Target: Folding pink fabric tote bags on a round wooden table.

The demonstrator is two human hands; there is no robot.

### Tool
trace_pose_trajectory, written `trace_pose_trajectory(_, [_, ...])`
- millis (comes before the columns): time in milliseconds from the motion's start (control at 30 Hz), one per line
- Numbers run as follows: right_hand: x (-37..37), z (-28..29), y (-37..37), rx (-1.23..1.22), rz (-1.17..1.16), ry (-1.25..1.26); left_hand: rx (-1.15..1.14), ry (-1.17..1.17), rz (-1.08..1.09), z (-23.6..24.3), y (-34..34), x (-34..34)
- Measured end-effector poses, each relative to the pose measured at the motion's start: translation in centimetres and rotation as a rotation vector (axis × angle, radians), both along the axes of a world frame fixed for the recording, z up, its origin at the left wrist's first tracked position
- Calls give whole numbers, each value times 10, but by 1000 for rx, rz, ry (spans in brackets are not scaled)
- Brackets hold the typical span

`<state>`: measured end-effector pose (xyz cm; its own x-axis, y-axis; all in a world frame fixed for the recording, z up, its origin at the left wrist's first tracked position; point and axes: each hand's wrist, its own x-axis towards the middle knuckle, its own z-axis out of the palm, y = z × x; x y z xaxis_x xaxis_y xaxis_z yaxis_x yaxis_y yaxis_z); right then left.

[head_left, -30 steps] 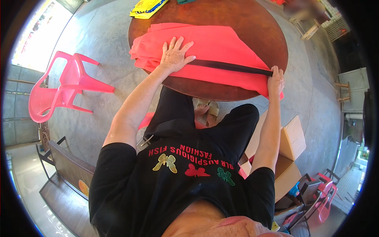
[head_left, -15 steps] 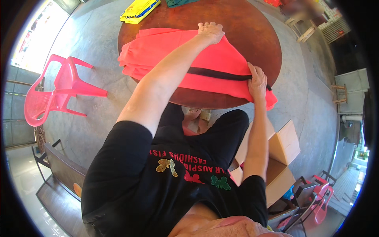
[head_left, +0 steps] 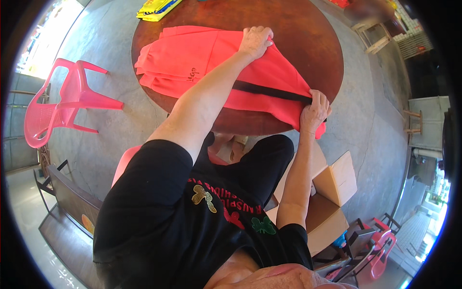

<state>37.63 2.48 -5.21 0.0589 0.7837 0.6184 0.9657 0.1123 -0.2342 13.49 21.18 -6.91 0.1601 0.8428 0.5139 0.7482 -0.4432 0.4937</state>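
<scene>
A coral-red garment [head_left: 192, 58] with a black stripe lies folded lengthwise across the round brown table [head_left: 298, 33]. Small dark lettering shows near its gathered left end. At the garment's far edge, my left hand [head_left: 257, 41] has its fingers closed on a corner of the cloth. Nearer to me, my right hand [head_left: 315, 111] grips the right end beside the black stripe, where the cloth hangs over the table's edge. Between the two hands the edge runs fairly straight. Fingertips of both hands are partly hidden.
Folded yellow and blue cloth [head_left: 156, 8] lies at the table's far left. A pink plastic chair [head_left: 67, 98] stands to the left. An open cardboard box [head_left: 329, 216] sits by my right arm. Dark wooden chairs [head_left: 72, 192] are at lower left.
My right hand has shifted slightly toward me and its grip is bunched tighter. The garment's right end has drawn in a little. More of its left end shows, with the lettering uncovered.
</scene>
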Motion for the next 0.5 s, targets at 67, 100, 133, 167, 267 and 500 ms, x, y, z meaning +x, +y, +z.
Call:
trace_pose_trajectory(67, [-2,-1,-1,-45,-71,-2,183,155,76,8,-3,3])
trace_pose_trajectory(100, [-6,2,-1,35,-27,-13,183,155,74,10,-3,4])
trace_pose_trajectory(133, [-9,5,0,116,19,-23,316,185,42,13,-3,5])
trace_pose_trajectory(167, [-7,7,-1,114,10,-22,448,213,-1,19,-7,8])
trace_pose_trajectory(267, [20,-3,-9,-46,52,-68,78,491,-177,42,-48,36])
trace_pose_trajectory(500, [67,-32,-12,-97,8,170,-192,560,-161,21,-67,16])
